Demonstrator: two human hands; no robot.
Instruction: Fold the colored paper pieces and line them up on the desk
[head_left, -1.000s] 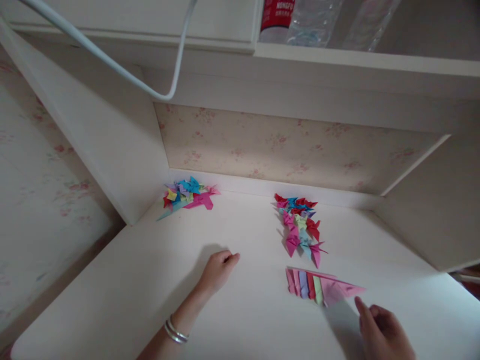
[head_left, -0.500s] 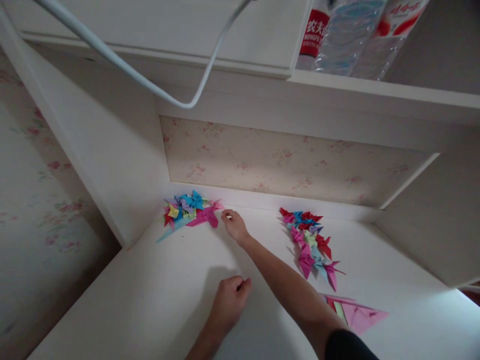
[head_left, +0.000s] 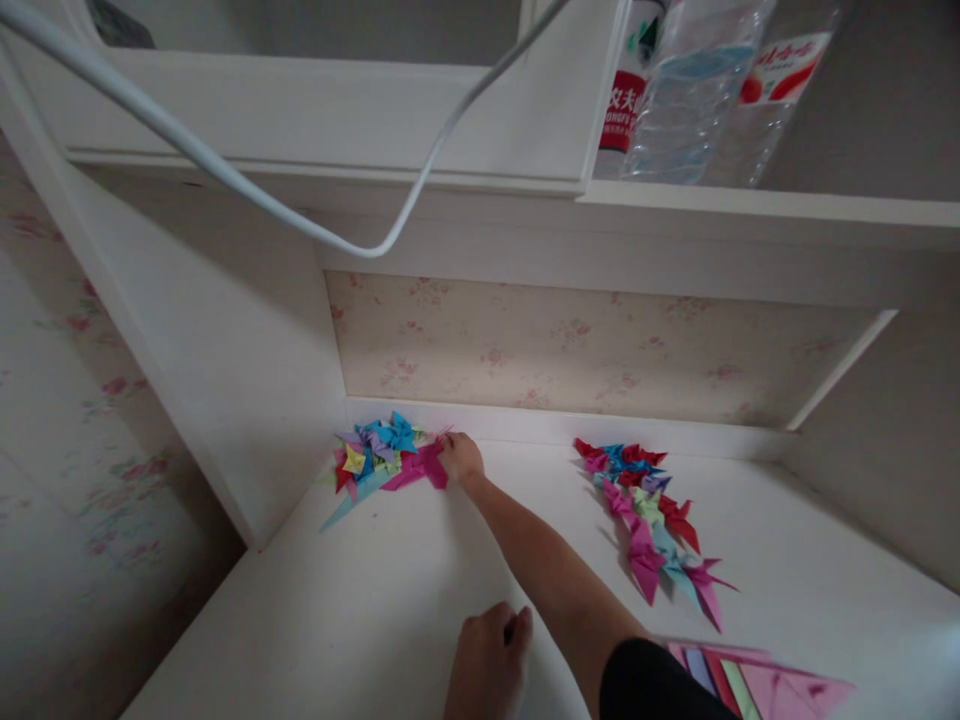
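Note:
My right hand [head_left: 460,458] reaches to the right end of a heap of folded paper cranes [head_left: 397,434] in the back left corner. Its fingers are pinched on a magenta paper crane [head_left: 415,468] at the heap's edge; the fingertips are partly hidden by the hand. A light blue folded strip [head_left: 354,502] sticks out at the heap's front. Lower down, my left hand [head_left: 489,662] hovers over the white surface, curled shut, and I see nothing in it. A second cluster of paper cranes [head_left: 643,535] lies to the right of my right forearm.
Flat folded papers [head_left: 784,690] lie at the lower right, partly behind the black sleeve [head_left: 660,685]. Overhead, a white cable [head_left: 367,250] loops in front of the cabinet. Plastic bottles [head_left: 694,110] stand on the upper shelf [head_left: 787,208]. White side panels [head_left: 217,330] bound the desk nook.
My right hand has closed in on the heap and touches the magenta crane. My left hand has moved lower and to the right in view. The view has tilted slightly upward.

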